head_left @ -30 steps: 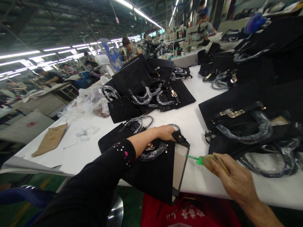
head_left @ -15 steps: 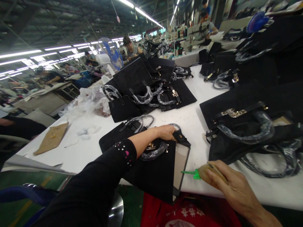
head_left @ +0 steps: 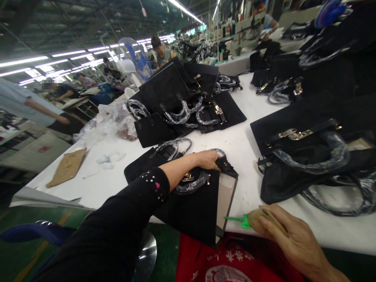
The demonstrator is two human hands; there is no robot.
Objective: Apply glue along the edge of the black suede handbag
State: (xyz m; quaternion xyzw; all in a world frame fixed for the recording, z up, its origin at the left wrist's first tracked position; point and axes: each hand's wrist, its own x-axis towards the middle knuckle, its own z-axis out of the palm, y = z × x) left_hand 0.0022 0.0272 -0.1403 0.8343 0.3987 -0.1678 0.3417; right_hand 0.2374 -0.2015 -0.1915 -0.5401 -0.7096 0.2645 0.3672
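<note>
We cannot make out the fingertips of the left hand (head_left: 207, 159). It lies on the far edge of the flat black bag (head_left: 190, 207), fingers bent over a black flap, and whether they pinch it or only press we cannot tell. The right hand (head_left: 289, 239) is closed around a green-tipped tool (head_left: 243, 221). Only the tool's tan body and green point show past the fingers, and the wrist runs out at the picture's bottom edge. The point lies just off the bag's near right corner, close to the pale panel inside its dark frame.

The bag hangs partly over the near edge of the desk (head_left: 243, 145), above a red cloth (head_left: 229, 262) at the lap. A strip of bare white desk runs between the two hands and on past the left hand.

Right of both hands, a heap of black bags (head_left: 308, 156) with brass clasps and wrapped handles crowds close and is cut off by the frame. Beyond the left hand stands another pile of bags (head_left: 176, 102), overlapped so that we cannot count them. Left of the left arm the desk is more open, with white scraps (head_left: 110, 158), a brown cardboard piece (head_left: 66, 167) and crumpled plastic wrap (head_left: 108, 121). A blue fan (head_left: 136, 62) and other people sit far behind.
</note>
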